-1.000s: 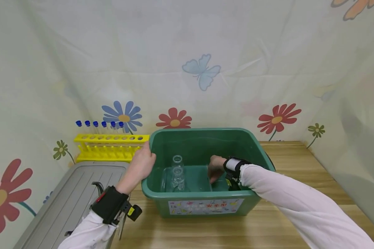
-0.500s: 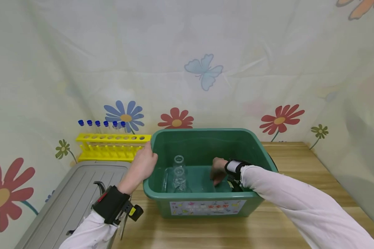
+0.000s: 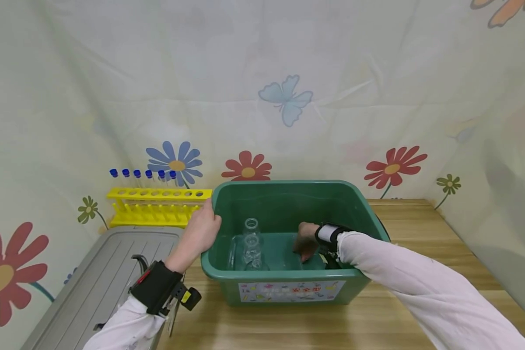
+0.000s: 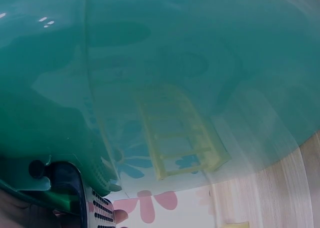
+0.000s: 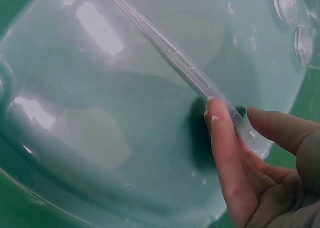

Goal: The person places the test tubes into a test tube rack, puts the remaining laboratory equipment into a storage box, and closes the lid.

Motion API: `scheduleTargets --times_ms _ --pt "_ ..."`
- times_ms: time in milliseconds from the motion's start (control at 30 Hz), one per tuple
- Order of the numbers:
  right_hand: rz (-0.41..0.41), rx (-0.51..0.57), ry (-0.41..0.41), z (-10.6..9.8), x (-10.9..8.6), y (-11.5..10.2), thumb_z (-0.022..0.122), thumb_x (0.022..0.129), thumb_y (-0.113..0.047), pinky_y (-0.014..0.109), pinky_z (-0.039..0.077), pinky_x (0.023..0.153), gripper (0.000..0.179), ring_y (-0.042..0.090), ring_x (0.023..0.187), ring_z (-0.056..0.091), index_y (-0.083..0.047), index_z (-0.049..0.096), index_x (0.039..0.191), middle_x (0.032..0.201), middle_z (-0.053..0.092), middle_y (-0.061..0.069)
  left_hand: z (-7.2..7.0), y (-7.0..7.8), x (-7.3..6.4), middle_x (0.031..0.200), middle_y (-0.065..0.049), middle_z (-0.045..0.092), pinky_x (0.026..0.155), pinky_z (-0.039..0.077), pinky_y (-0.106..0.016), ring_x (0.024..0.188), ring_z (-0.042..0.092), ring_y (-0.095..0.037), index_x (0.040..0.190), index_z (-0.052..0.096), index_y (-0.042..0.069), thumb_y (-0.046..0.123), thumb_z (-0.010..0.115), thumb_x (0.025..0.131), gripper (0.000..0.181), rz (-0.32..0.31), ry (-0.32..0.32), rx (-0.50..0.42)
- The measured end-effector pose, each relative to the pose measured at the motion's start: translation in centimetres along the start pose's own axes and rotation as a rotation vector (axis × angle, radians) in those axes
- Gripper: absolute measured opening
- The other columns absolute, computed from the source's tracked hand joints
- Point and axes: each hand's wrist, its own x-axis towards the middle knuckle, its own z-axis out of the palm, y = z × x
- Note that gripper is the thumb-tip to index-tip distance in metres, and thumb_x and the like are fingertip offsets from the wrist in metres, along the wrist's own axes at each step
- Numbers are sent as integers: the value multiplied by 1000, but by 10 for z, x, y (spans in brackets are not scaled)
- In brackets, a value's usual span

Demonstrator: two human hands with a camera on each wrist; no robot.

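My left hand (image 3: 201,231) grips the left rim of a green plastic tub (image 3: 288,275); its fingers are mostly hidden behind the rim. Inside the tub, my right hand (image 3: 306,240) reaches down to the bottom. In the right wrist view, a clear tapered pipette (image 5: 185,65) lies slanting, its thin end at upper left. The right hand's fingers (image 5: 222,143) curl along one side of the pipette's wide end, with the thumb (image 5: 272,125) at the other. Clear bottles (image 3: 251,240) stand at the tub's left, their mouths upward.
Behind the left hand stands a yellow test-tube rack (image 3: 157,194) with several blue-capped tubes (image 3: 148,173). A grey case (image 3: 109,272) with dark latches lies at the left on the wooden table (image 3: 288,325). A flowered cloth (image 3: 201,73) hangs around the table.
The head view has shifted slightly. My right hand stays low in the tub, and its fingers have moved a little. The left hand keeps its hold on the rim.
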Motion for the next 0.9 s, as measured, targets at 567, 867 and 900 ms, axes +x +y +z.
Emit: scheduleTargets --times_ms 567,867,900 --pt "-50 -165 36 -31 -10 -27 66 83 -14 29 50 49 23 17 47 57 0 56 67 57 57 10 2 2 0 106 -23 53 57 53 -34 78 62 -28 131 28 -6 4 39 92 42 -6 -1 1" --pt "-189 -39 -10 -77 -49 -55 61 86 -14 33 52 55 27 20 51 60 7 63 69 63 61 17 1 2 1 107 -22 53 60 53 -37 79 61 -28 132 28 -5 4 39 92 42 -4 -5 8" --pt "-207 -20 -10 -84 -54 -57 60 87 -14 33 52 56 27 20 52 60 9 64 72 64 62 17 0 2 0 107 -22 53 60 53 -37 79 61 -29 132 28 -5 4 39 92 43 -2 -6 6"
